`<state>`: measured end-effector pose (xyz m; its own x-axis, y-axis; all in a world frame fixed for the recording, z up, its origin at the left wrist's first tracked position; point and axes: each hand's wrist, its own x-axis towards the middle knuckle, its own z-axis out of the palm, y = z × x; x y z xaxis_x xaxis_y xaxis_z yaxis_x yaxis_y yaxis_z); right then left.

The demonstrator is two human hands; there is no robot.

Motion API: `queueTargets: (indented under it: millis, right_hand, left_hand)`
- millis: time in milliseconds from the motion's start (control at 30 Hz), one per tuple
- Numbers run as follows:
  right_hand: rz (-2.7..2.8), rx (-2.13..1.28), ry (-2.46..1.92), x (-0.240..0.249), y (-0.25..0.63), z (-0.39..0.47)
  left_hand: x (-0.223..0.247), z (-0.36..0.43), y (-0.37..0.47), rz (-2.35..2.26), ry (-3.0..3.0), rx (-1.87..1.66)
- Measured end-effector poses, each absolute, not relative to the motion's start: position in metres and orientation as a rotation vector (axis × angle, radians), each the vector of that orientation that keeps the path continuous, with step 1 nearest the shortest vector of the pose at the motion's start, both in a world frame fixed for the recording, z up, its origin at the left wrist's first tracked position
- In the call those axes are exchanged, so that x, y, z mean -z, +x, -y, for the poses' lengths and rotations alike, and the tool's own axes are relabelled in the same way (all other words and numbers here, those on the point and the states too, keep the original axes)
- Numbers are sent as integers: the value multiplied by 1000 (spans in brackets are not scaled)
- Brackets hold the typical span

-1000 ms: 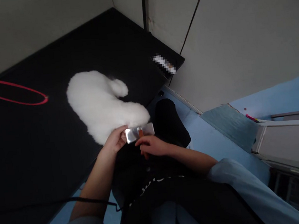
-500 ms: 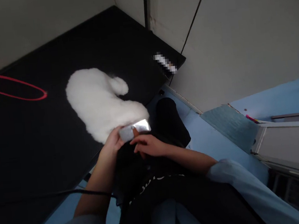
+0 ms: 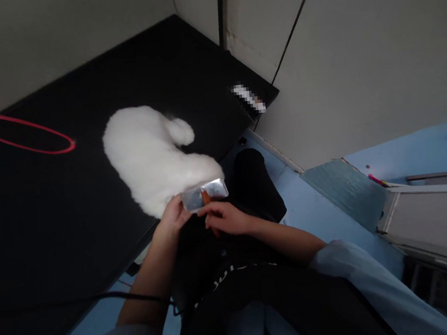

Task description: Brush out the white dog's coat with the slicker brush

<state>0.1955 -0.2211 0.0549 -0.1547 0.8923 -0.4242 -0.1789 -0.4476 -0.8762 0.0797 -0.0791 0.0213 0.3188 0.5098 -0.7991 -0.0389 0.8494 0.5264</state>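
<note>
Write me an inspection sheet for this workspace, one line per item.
Surface: black table, dark, with a white furry body at its near edge.
Job's things: metal-backed brush with a brown handle, alongside the white furry body; bristle contact hidden.
Clutter: red loop at the left, resting or hanging unclear; pixelated patch near the table's right corner, contents unreadable.
Grippers: bare hands; right hand holds the brush handle, left hand is at the brush's left end, grip unclear.
Cables: black cable crosses the left forearm; ends not traceable.
Surroundings: pale wall, blue floor.
</note>
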Motion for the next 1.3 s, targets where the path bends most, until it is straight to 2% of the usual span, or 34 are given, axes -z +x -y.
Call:
queueTargets:
  millis: [167, 233, 367, 600, 733, 900, 1000, 1133, 1300]
  right_hand:
    - [1099, -1882, -1131, -62, 192, 249]
    - [1246, -1691, -1231, -71, 195, 257]
    - [1446, -1090, -1480, -80, 215, 233]
    - [958, -692, -1547, -71, 242, 182]
    - [1010, -1023, -1405, -71, 240, 181]
    - [785, -782, -1475, -76, 238, 178]
    - [818, -1007, -1425, -78, 236, 178]
    - [693, -838, -1494, -79, 231, 182]
    - [669, -1074, -1407, -74, 227, 193]
  left_hand:
    - [-28, 87, 86, -1188, 274, -573]
    - [-26, 91, 86, -1146, 235, -632]
    - [-13, 98, 86, -1077, 172, -620]
    - [3, 102, 88, -874, 60, -866]
    - [0, 104, 88, -916, 47, -806]
    - [-10, 107, 93, -887, 36, -904]
    - [-12, 110, 96, -931, 29, -863]
    - [-10, 113, 97, -905, 84, -936]
    - [-10, 114, 93, -939, 92, -835]
